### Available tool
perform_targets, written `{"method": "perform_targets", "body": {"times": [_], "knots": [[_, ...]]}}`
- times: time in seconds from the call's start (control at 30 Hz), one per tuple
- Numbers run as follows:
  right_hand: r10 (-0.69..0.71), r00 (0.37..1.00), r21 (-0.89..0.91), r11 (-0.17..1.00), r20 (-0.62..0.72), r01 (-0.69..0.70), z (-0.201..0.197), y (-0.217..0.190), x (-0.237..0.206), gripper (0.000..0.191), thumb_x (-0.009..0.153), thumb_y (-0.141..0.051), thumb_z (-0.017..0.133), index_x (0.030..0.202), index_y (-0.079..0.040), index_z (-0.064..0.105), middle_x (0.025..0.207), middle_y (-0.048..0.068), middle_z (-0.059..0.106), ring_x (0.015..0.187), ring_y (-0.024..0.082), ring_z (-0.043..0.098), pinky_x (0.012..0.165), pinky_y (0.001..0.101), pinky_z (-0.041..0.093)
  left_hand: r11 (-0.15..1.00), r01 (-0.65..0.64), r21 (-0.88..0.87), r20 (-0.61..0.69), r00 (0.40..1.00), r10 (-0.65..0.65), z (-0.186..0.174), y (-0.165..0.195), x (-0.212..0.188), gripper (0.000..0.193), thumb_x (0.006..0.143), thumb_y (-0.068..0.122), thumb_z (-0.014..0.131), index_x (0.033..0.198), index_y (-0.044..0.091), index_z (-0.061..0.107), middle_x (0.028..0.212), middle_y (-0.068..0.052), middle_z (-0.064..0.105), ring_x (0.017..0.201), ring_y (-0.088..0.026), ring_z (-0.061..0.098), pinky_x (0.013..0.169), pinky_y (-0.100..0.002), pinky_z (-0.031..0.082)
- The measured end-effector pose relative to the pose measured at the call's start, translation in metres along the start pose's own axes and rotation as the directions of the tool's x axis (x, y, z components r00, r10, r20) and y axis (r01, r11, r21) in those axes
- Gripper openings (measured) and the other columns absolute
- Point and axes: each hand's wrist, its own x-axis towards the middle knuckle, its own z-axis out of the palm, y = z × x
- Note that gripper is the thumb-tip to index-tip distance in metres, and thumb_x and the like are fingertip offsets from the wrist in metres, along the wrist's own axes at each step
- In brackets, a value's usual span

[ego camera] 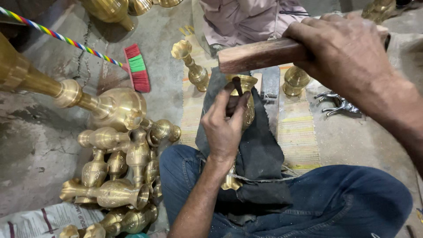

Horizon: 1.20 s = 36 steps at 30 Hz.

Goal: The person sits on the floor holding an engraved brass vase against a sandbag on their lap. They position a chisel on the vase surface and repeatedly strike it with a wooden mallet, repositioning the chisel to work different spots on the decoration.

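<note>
1. Left hand, centre of frame: fingers pinched together around a thin dark punch, held roughly upright, tip at the mouth of the brass vase in my lap.
2. Right hand, upper right of frame: clamped around the handle end of a wooden mallet. Mallet's long axis runs nearly level, from upper right toward centre; its blunt free end sits just above and slightly left of the punch top, not touching it.
3. Key relation: punch head lies directly below the mallet's free end, and the vase lies below the punch. The right hand is well to the right of and above the vase; the left hand is the nearer one and partly covers the vase body.
4. Vase's long axis runs from the flared rim at centre down toward the bottom of the frame. Its scalloped foot shows low-centre below my left wrist. It rests on a dark cloth spread over my jeans.
5. Surroundings: heap of similar brass vases at lower left on the concrete floor; one small vase upright at upper centre on a striped mat; red-and-green brush at upper left; another person's pale sleeve at top centre.
</note>
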Motion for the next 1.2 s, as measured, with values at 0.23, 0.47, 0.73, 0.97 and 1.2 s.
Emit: {"method": "perform_targets", "body": {"times": [0.23,0.47,0.73,0.97,1.2], "knots": [[-0.096,0.989,-0.167,0.983,-0.108,0.077,-0.023,0.0,0.0,0.029,0.093,-0.034,0.079,0.11,-0.012,0.07,0.087,0.004,0.072,0.087,0.021,0.072,0.08,0.0376,0.058,0.999,0.013,-0.039,-0.002,1.0,-0.014,0.0,0.001,0.001,0.035,0.095,0.009,0.077,0.128,0.006,0.066,0.093,-0.008,0.079,0.082,-0.015,0.08,0.066,-0.029,0.063],[-0.087,0.984,-0.237,0.97,-0.154,0.048,-0.026,-0.001,-0.003,0.036,0.088,-0.034,0.078,0.119,-0.016,0.07,0.097,0.003,0.075,0.089,0.019,0.073,0.077,0.0371,0.058,0.998,0.06,-0.032,0.01,0.998,-0.06,-0.001,0.005,0.001,0.033,0.094,0.008,0.079,0.125,0.005,0.068,0.085,-0.008,0.078,0.074,-0.015,0.078,0.062,-0.03,0.06],[0.002,0.999,-0.108,0.994,0.04,0.002,-0.026,-0.001,-0.004,0.037,0.093,-0.036,0.077,0.121,-0.013,0.068,0.089,0.007,0.073,0.079,0.023,0.072,0.069,0.0391,0.058,1.0,0.014,0.012,0.008,1.0,-0.014,-0.001,0.006,-0.001,0.034,0.095,0.009,0.079,0.126,0.004,0.067,0.09,-0.01,0.078,0.078,-0.016,0.078,0.064,-0.031,0.061],[0.032,0.997,0.134,0.991,-0.069,-0.022,-0.024,-0.003,-0.007,0.033,0.094,-0.031,0.078,0.113,-0.007,0.067,0.088,0.011,0.071,0.077,0.026,0.07,0.074,0.0416,0.058,1.0,-0.015,0.008,0.016,1.0,0.015,0.001,0.0,-0.001,0.035,0.098,0.012,0.075,0.131,0.002,0.065,0.097,-0.01,0.078,0.082,-0.016,0.079,0.065,-0.03,0.063],[-0.035,0.995,-0.056,0.998,-0.093,0.03,-0.026,-0.006,-0.01,0.028,0.09,-0.03,0.078,0.11,-0.012,0.069,0.089,0.006,0.072,0.081,0.022,0.072,0.071,0.0375,0.058,1.0,0.016,0.003,0.017,1.0,-0.016,0.0,0.002,-0.004,0.032,0.096,0.013,0.077,0.124,0.001,0.066,0.091,-0.009,0.077,0.08,-0.015,0.079,0.064,-0.03,0.064]]}}
